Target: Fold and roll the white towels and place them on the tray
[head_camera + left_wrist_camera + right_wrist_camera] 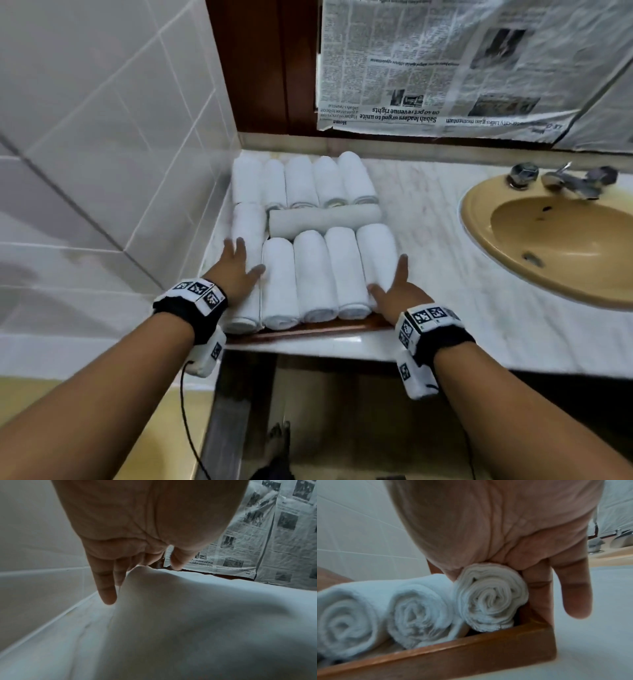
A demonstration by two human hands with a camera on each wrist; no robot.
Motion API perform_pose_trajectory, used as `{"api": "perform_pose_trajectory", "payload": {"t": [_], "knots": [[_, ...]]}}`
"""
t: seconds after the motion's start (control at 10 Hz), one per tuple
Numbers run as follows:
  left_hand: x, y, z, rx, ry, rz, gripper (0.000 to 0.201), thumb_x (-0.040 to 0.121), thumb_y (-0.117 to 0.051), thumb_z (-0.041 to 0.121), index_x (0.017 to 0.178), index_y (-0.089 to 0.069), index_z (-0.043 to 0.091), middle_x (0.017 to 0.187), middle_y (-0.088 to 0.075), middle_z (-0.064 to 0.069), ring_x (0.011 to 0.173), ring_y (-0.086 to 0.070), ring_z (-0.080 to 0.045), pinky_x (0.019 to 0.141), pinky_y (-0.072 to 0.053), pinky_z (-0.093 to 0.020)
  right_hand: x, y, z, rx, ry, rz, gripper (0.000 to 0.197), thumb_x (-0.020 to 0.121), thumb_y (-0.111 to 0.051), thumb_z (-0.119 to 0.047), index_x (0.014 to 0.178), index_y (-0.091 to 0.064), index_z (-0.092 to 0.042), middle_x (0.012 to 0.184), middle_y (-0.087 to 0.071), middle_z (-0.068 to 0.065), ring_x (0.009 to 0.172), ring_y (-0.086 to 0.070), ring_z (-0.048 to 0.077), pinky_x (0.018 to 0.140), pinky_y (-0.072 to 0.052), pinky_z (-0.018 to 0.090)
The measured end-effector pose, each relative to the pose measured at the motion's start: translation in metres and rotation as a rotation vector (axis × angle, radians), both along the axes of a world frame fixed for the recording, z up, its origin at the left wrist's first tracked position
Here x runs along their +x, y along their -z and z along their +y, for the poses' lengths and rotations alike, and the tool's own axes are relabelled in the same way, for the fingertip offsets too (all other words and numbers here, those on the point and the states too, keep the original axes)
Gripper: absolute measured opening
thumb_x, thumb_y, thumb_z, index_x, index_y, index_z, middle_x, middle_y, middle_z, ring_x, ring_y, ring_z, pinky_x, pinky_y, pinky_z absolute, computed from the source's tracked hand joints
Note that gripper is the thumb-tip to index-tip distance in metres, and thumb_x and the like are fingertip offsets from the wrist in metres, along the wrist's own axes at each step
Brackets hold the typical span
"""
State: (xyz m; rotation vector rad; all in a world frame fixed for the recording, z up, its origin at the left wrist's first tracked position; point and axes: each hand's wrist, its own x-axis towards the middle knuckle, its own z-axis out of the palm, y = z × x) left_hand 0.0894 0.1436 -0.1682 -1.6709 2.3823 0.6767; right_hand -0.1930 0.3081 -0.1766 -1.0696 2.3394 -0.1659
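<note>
White rolled towels (317, 240) fill a wooden tray (308, 330) at the table's (445, 274) left end, against the tiled wall (102, 137) and reaching the front edge. Five rolls lie along the tray's far side, one crosswise in the middle, and five along the near side. The left hand (238, 269) lies flat with fingers spread on the leftmost near roll (188, 628). The right hand (399, 291) lies flat with straight fingers over the rightmost near roll (489, 596), its fingers (573, 588) running down the roll's outer side at the tray's right corner. A tan sink (555, 240) and taps (561, 180) sit at the table's right end, below newspaper (462, 68) taped up behind.
</note>
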Motion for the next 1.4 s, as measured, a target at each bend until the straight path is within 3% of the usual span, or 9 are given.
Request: {"api": "perform_pose_trajectory", "payload": {"t": [0.2,0.3,0.4,0.5,0.8,1.1,1.2,1.3,1.4], "knots": [[0.03,0.015,0.087,-0.065,0.027,-0.118,0.147,0.058,-0.066,0.083,0.15,0.027,0.017,0.153,0.038,-0.017,0.146,0.019,-0.041,0.12,-0.006,-0.05,0.01,-0.001,0.025,-0.001,-0.227,-0.083,0.125,0.084,-0.063,-0.061,0.145,0.038,-0.022,0.136,-0.058,0.015,0.107,-0.063,0.03,0.081,-0.047,0.032],[0.037,0.028,0.106,-0.234,0.119,-0.259,0.145,0.062,-0.075,0.071,0.149,0.026,0.017,0.154,0.034,-0.021,0.147,0.017,-0.041,0.119,-0.011,-0.05,0.01,0.001,0.034,0.05,-0.388,-0.022,0.148,0.071,-0.081,-0.054,0.139,0.046,-0.021,0.131,-0.061,0.013,0.104,-0.064,0.026,0.087,-0.051,0.034],[0.037,0.032,0.104,-0.355,0.149,-0.263,0.115,0.078,-0.077,0.044,0.156,0.004,0.017,0.159,0.017,-0.024,0.149,0.001,-0.041,0.119,-0.021,-0.049,0.012,0.008,0.035,0.065,-0.439,0.122,0.145,0.074,-0.083,-0.045,0.142,0.042,-0.02,0.117,-0.065,0.012,0.096,-0.065,0.023,0.084,-0.054,0.035],[0.036,0.025,0.088,-0.32,0.182,-0.344,0.104,0.083,-0.074,0.039,0.156,-0.005,0.012,0.16,0.01,-0.025,0.15,-0.001,-0.04,0.118,-0.02,-0.045,0.012,0.008,0.026,0.084,-0.457,0.126,0.143,0.073,-0.083,-0.047,0.144,0.039,-0.02,0.119,-0.064,0.012,0.099,-0.065,0.024,0.086,-0.053,0.037],[0.033,0.01,0.011,-0.298,0.153,-0.405,0.066,0.097,-0.04,0.012,0.156,-0.011,0.011,0.161,0.001,-0.025,0.149,-0.007,-0.038,0.119,-0.022,-0.045,0.025,0.006,-0.04,0.092,-0.427,0.091,0.14,0.073,-0.084,-0.043,0.15,0.03,-0.019,0.122,-0.062,0.013,0.102,-0.064,0.027,0.08,-0.052,0.034],[0.02,0.012,-0.036,-0.3,0.222,-0.428,0.078,0.092,-0.054,0.01,0.155,-0.008,0.01,0.16,0.003,-0.027,0.15,-0.005,-0.039,0.118,-0.023,-0.044,0.004,0.018,-0.093,0.096,-0.364,0.09,0.111,0.091,-0.065,-0.03,0.15,0.03,-0.027,0.125,-0.059,0.018,0.097,-0.063,0.028,0.076,-0.047,0.034],[0.024,0.014,-0.039,-0.293,0.243,-0.437,0.083,0.092,-0.058,0.014,0.156,-0.004,0.01,0.16,0.006,-0.026,0.15,-0.003,-0.038,0.118,-0.022,-0.043,0.002,0.02,-0.094,0.091,-0.361,0.049,0.119,0.087,-0.071,-0.028,0.149,0.031,-0.03,0.126,-0.058,0.018,0.1,-0.063,0.03,0.082,-0.049,0.035],[0.031,0.011,-0.037,-0.292,0.21,-0.287,0.094,0.089,-0.065,0.021,0.157,0.0,0.015,0.161,0.014,-0.021,0.15,0.002,-0.036,0.119,-0.021,-0.043,0.006,0.007,-0.08,-0.008,-0.284,-0.026,0.132,0.078,-0.081,-0.031,0.147,0.031,-0.037,0.121,-0.061,0.014,0.094,-0.063,0.026,0.082,-0.051,0.035],[0.052,0.028,-0.003,-0.419,0.081,-0.085,0.114,0.076,-0.079,0.034,0.156,-0.002,0.01,0.161,0.014,-0.019,0.149,-0.005,-0.04,0.118,-0.024,-0.046,0.022,0.017,-0.037,-0.186,-0.144,-0.133,0.139,0.07,-0.087,-0.037,0.15,0.027,-0.038,0.136,-0.055,0.007,0.115,-0.059,0.022,0.098,-0.047,0.033]]}}
